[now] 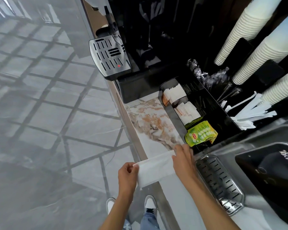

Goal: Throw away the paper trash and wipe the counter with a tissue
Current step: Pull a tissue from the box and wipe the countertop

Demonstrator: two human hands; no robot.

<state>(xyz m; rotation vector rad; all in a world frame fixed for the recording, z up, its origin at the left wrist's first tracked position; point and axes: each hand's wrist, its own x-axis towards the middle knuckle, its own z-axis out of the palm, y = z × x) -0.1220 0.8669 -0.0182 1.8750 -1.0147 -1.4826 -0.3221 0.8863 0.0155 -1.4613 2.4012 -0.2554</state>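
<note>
Both hands are on the tissue [154, 170] here, stretching it flat over the near edge of the marbled surface [150, 123]. The left hand [127, 174] pinches the tissue's left corner between thumb and fingers, out past the surface's edge. The right hand [184, 159] grips the opposite end, fingers curled on the far right corner, right beside the silver drip tray [219, 183] of the machine on the right. The hands are apart, the white sheet taut between them. Beyond, the marbled surface runs on to the black condiment organizer [206, 103], where green Lipton tea packets [200, 135] sit in the nearest slot, with white sachets [187, 110] behind them. Stacks of paper cups [249, 30] lean at upper right. Down below, white sneakers [150, 203] stand on the glossy grey floor [48, 113].
</note>
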